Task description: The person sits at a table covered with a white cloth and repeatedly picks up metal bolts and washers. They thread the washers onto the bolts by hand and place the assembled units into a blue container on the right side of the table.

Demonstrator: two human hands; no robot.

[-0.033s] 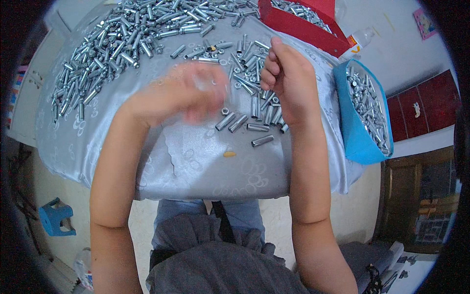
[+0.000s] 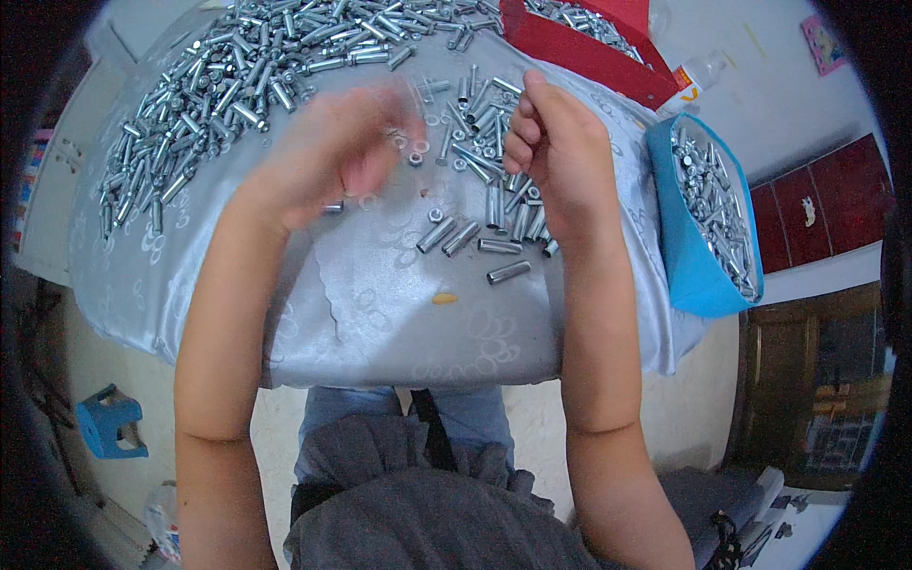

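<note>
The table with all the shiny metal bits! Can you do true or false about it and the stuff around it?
1. Metal pieces lie inside the blue container. True.
2. The red box is on the person's left. False: the red box is toward the right.
3. The left hand looks blurry. True.
4. The right hand is spread flat on the table. False: the right hand's fingers are curled.
5. A small yellow bit lies on the tablecloth. True.
6. The stool is green. False: the stool is blue.
</note>
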